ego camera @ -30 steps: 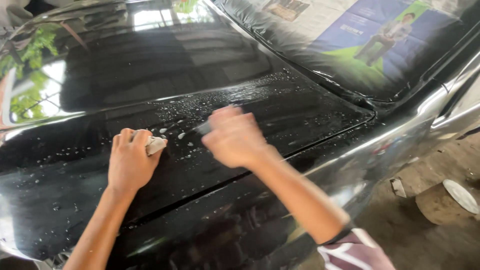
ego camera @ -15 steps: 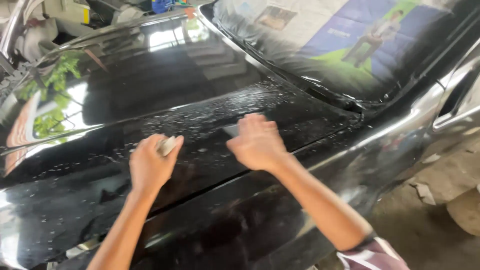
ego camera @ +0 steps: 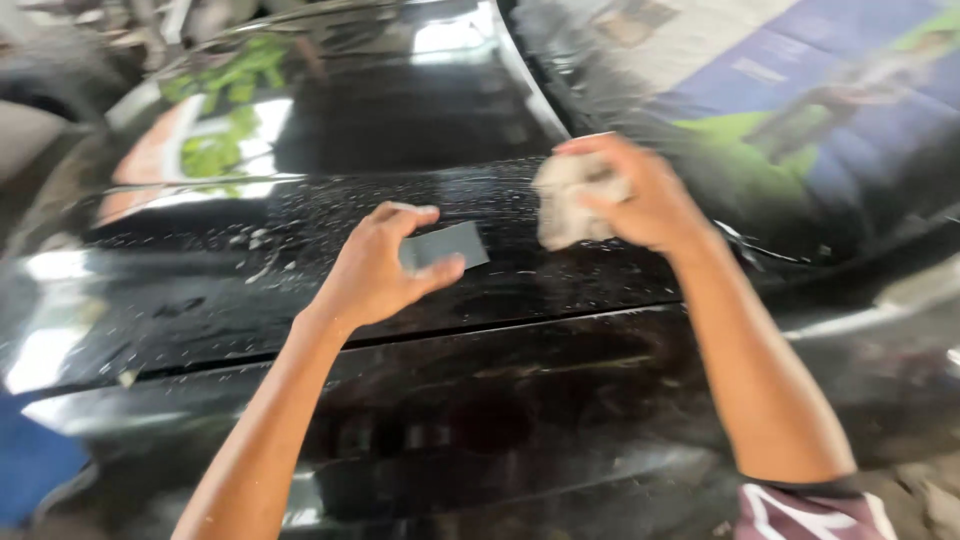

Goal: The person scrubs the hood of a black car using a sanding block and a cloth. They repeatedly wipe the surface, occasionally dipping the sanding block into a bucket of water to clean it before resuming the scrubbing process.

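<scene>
Grip, left hand (ego camera: 375,270): fingers and thumb pinch 1 small grey rectangular block (ego camera: 445,245) by its near edge, the block lying flat against or just over the wet black panel; contact cannot be told through the blur.
Grip, right hand (ego camera: 640,195): fingers closed around 1 crumpled pale cloth (ego camera: 570,200), which bulges out on the thumb side.
Change, left hand: 1.0 s ago it lay flat on the panel with only a pale scrap showing beside it; the grey block now projects clear of the fingers toward the right.
Change, right hand: 0.5 s ago it lay low on the panel near the left hand; it now sits higher and further right, close to the base of the windscreen (ego camera: 760,110), with the cloth plainly in view.
Change, view: the camera has swung, so the panel fills more of the frame and much of it is smeared by motion.
Reading: the 2 hands appear to work the same wet strip in turn, block on the left and cloth on the right.
Surface: black car body (ego camera: 500,410), glossy, scattered with droplets and white specks between and left of the hands.
Sign: 1 large poster, blue with a green band and a standing figure, seen as a reflection in the windscreen at upper right; any lettering is illegible.
Reflection, upper left: green foliage (ego camera: 215,150) and an orange patch mirrored in the paint.
</scene>
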